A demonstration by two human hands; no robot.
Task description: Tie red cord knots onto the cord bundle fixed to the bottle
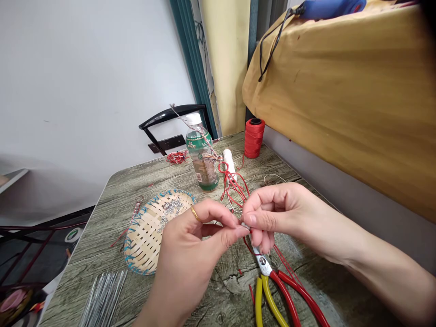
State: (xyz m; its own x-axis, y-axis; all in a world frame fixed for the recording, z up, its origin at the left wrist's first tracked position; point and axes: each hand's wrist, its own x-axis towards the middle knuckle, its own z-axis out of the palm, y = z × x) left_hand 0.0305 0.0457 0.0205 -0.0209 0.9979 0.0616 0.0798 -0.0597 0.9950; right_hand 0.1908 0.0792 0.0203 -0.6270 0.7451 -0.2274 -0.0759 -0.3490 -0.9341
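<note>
My left hand [200, 247], with a gold ring, pinches thumb against index finger at a small silvery bead [244, 225]. Right beside it, my right hand [282, 211] is closed in a pinch on red cord [240, 193], its fingertips almost touching the left ones. Fingertips hide most of the bead and the cord at that spot. From the hands the cord runs back to a knotted bunch near a bottle [200, 156], and loose red strands trail to the lower right. Just below the hands lie pliers [263, 263] with red and yellow handles.
An oval woven tray [143, 243] with several silvery beads lies left. Thin metal rods [102, 299] are at the front left. A red thread spool [254, 138], a white spool [229, 164] and a red-white tangle [176, 157] stand or lie farther back. A cloth-covered surface [340, 104] borders the right.
</note>
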